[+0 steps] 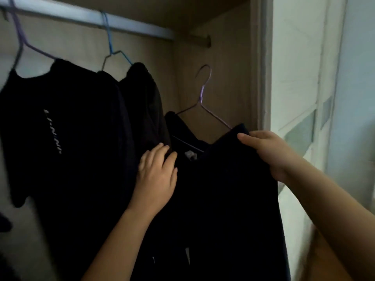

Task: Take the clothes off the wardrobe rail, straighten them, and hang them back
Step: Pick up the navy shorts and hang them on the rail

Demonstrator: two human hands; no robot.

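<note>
A dark shirt [213,189] hangs on a purple wire hanger [203,94] that is off the rail, its hook free in the air below the silver wardrobe rail [91,19]. My right hand [267,151] grips the shirt's right shoulder over the hanger end. My left hand [156,177] lies on the shirt's left shoulder with fingers curled at its edge. Two more dark garments stay on the rail: a shirt with white lettering [60,128] on a purple hanger [18,35], and another [142,102] on a blue hanger [109,41].
The wardrobe's right side wall [253,78] stands just behind the held shirt. A pale quilted panel [300,67] lies right of the wardrobe. A wooden surface [324,260] shows at the bottom right.
</note>
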